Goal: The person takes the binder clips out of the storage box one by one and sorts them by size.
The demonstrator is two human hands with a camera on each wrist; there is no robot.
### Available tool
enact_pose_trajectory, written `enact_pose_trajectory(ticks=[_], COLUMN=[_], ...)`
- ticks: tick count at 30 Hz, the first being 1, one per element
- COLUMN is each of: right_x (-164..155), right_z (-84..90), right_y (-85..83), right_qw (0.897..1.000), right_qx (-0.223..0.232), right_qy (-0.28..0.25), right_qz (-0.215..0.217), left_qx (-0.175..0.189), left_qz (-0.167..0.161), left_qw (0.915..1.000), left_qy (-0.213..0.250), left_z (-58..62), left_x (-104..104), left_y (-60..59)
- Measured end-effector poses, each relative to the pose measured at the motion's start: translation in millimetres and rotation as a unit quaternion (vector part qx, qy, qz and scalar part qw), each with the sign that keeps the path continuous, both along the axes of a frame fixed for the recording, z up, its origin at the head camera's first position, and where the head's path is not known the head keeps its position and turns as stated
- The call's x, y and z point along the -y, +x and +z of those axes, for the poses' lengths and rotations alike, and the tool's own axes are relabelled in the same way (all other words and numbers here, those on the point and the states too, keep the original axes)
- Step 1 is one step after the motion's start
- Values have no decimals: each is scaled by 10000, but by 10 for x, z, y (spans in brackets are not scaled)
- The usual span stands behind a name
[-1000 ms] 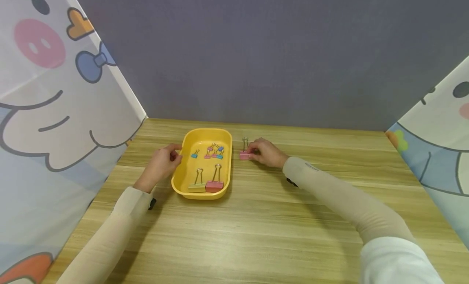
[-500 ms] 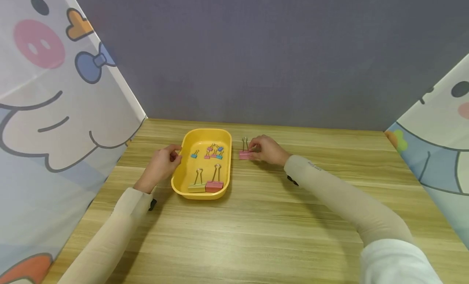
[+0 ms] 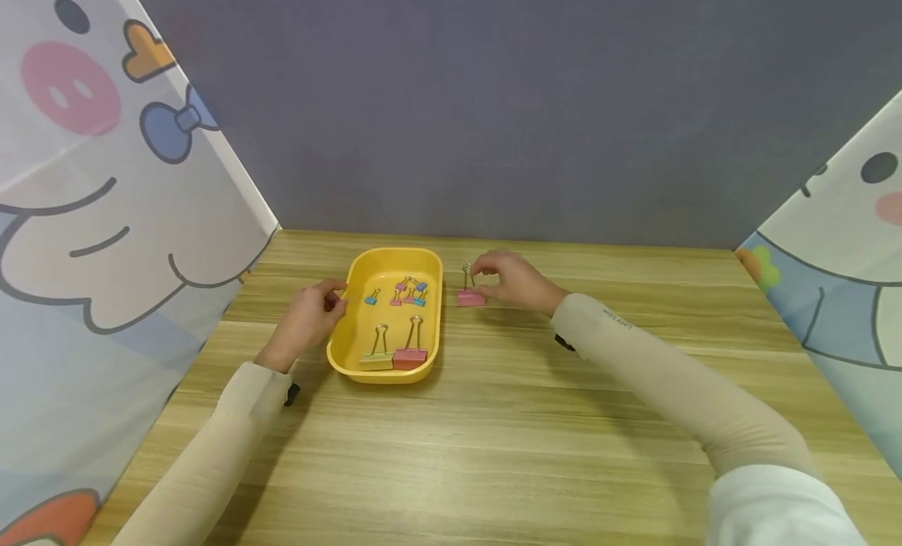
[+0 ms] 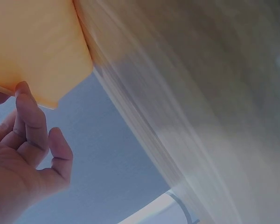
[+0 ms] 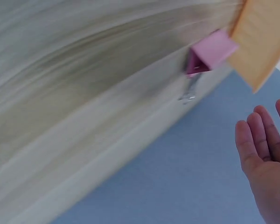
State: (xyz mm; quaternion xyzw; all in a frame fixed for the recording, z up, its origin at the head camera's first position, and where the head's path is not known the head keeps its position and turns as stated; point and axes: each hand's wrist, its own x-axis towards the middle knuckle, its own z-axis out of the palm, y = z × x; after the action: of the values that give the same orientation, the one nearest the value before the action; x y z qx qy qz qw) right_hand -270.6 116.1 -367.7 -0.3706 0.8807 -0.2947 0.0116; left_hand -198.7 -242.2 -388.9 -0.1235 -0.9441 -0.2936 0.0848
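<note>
On the table just right of the yellow tray (image 3: 384, 380) stands a large pink binder clip (image 3: 470, 298), its wire handles pointing up. My right hand (image 3: 517, 281) is right behind it, thumb and forefinger spread around the handles. In the right wrist view that hand (image 5: 270, 158) has its visible fingers extended, apart from the pink clip (image 5: 213, 50). My left hand (image 3: 310, 315) holds the tray's left rim with its fingertips; the left wrist view shows fingers bent against the tray's edge (image 4: 42, 100).
Inside the tray, a yellow-green binder clip (image 3: 377, 362) and a red-pink one (image 3: 410, 359) stand side by side at the front. Several small clips (image 3: 409, 295) lie farther back. A grey partition (image 3: 507, 123) rises behind the table, with printed side panels left and right.
My right hand has loosened from the pink binder clip, lifting slightly and spreading its fingers. The clip stays beside the tray. The left hand holds its place at the rim.
</note>
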Motion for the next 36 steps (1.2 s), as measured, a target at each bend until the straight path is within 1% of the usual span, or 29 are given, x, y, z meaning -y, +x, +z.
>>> enact_pose_trajectory(ticks=[7,11,14,19,23,26,28,33,36], right_x=[155,261,327,415,481,529,573,706,782], right_z=[147,163,165,177,180,176,162,93,48], right_y=[159,230,276,327,354,386,412,479,501], right_qw=[9991,9977,9966,9933,9903,9898,9891,9853,9837], right_qx=[-240,-378,-374,-468,-485,-370,-395,-395,-283], right_qy=[-49,-127,-172,-117,-9,48,135,421,505], right_qz=[334,540,707,1051,1305,1376,1415,1608,1703], left_qx=[74,108,131,154,120,87,61,51,95], left_qz=[16,22,20,23,13,8,8,2,21], left_qw=[10000,9999,9999,9999,9999,9999,9999,9999,9999], left_qy=[-30,4,27,54,61,77,83,124,142], left_z=[5,1,-1,2,1,-2,-5,-9,-7], left_x=[6,8,7,9,12,11,9,9,11], left_y=[0,0,-2,-5,-5,-4,-5,-9,-11])
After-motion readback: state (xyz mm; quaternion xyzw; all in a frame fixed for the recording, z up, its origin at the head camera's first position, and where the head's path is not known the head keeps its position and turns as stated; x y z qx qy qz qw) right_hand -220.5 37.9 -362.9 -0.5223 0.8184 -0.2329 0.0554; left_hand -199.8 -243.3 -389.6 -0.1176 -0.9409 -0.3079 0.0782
